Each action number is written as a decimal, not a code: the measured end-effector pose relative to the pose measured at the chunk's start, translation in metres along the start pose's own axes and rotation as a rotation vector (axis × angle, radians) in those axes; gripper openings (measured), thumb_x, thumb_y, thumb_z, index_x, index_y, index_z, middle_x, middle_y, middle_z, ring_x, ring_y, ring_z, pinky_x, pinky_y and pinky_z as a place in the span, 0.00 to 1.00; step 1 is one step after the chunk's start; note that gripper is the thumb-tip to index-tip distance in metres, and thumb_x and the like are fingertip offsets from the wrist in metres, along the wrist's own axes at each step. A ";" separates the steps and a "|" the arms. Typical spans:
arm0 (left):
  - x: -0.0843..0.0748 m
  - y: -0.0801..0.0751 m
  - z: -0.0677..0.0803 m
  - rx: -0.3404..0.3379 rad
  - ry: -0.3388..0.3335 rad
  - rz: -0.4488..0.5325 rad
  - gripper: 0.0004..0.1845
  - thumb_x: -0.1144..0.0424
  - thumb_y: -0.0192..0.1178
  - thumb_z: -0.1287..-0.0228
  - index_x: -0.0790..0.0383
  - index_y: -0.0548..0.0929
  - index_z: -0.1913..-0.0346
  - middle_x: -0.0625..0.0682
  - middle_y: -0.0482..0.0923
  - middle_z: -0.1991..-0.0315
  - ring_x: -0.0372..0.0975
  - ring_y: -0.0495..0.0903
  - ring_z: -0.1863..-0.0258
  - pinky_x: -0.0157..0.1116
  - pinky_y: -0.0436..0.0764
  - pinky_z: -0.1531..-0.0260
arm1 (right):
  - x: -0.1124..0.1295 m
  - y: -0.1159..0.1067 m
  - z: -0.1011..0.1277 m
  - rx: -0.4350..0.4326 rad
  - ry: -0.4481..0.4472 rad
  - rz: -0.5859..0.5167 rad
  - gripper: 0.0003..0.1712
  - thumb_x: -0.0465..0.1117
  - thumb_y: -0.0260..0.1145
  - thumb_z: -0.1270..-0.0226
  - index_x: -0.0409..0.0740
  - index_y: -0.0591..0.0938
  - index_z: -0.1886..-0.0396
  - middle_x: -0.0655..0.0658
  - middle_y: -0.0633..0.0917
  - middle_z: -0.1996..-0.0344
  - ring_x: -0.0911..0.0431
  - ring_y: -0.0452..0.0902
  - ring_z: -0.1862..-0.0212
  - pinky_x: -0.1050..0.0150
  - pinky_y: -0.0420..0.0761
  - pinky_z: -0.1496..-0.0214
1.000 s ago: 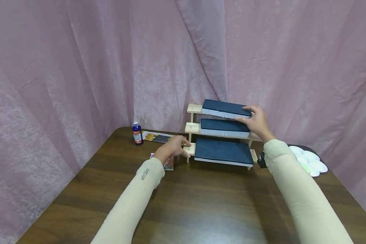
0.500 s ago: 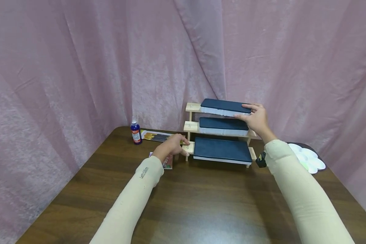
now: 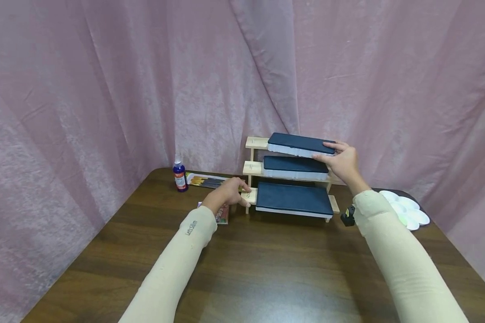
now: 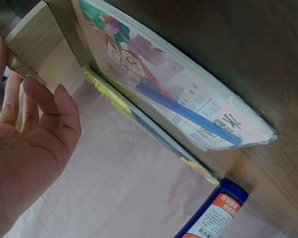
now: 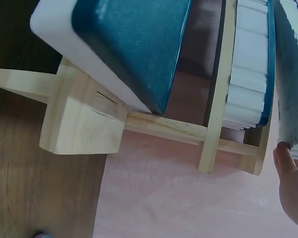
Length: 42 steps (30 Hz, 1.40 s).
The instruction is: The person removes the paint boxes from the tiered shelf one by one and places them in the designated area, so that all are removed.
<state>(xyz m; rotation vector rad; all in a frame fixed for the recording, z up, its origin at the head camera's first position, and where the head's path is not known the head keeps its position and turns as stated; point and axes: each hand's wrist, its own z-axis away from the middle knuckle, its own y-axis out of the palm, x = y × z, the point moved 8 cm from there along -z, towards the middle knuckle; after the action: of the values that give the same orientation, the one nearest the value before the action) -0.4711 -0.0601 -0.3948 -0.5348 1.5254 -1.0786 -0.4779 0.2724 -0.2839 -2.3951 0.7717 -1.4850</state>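
Note:
A three-tier wooden rack (image 3: 249, 168) stands on the table, bearing white boxes with dark blue lids. My left hand (image 3: 227, 193) holds the left end of its lowest board, thumb in front; in the left wrist view the fingers curl at the wood. With my right hand (image 3: 343, 163) I grip the right end of the top box (image 3: 301, 144), thumb below and fingers on the lid. The right wrist view shows this box tilted, its underside facing the camera. The middle box (image 3: 295, 167) and the bottom box (image 3: 294, 198) rest on their tiers.
Left of the rack are a blue bottle (image 3: 180, 176), a pack of brushes (image 3: 207, 181) and a packaged picture booklet (image 4: 154, 84). A white flower-shaped palette (image 3: 406, 211) lies at the right. A pink curtain (image 3: 210, 89) hangs behind the table.
The top box has shifted slightly right and down with my right hand over the last half second. My left hand stays at the lowest board, and the other boxes keep their places.

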 end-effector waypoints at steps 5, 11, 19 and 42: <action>-0.002 0.000 -0.003 -0.002 0.001 0.003 0.24 0.57 0.80 0.53 0.52 0.87 0.49 0.54 0.74 0.35 0.48 0.70 0.34 0.42 0.71 0.35 | -0.001 -0.004 0.003 -0.002 -0.004 0.000 0.39 0.54 0.80 0.49 0.39 0.81 0.39 0.35 0.66 0.28 0.44 0.71 0.34 0.55 0.77 0.39; -0.002 0.003 -0.003 0.019 0.002 0.021 0.25 0.56 0.80 0.53 0.52 0.86 0.48 0.54 0.73 0.34 0.48 0.69 0.33 0.43 0.72 0.36 | -0.004 -0.006 0.011 -0.008 -0.003 0.049 0.40 0.58 0.79 0.49 0.43 0.82 0.39 0.38 0.66 0.27 0.45 0.74 0.37 0.73 0.74 0.53; -0.001 0.003 -0.004 0.001 0.007 0.019 0.25 0.57 0.80 0.53 0.53 0.87 0.49 0.54 0.74 0.35 0.49 0.69 0.33 0.43 0.71 0.35 | 0.005 -0.006 0.016 -0.052 -0.086 0.086 0.38 0.57 0.80 0.50 0.43 0.84 0.41 0.38 0.70 0.30 0.48 0.83 0.55 0.78 0.72 0.62; 0.000 0.000 -0.007 0.003 0.027 0.025 0.26 0.56 0.80 0.53 0.52 0.87 0.48 0.54 0.74 0.35 0.49 0.67 0.32 0.44 0.70 0.34 | 0.019 -0.013 0.039 0.009 -0.076 -0.042 0.34 0.48 0.82 0.50 0.40 0.84 0.43 0.44 0.70 0.30 0.50 0.65 0.29 0.58 0.72 0.35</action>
<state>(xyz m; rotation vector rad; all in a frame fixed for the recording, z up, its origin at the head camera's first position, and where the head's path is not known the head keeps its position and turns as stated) -0.4777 -0.0571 -0.3954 -0.4999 1.5502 -1.0731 -0.4327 0.2702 -0.2819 -2.4598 0.7000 -1.4011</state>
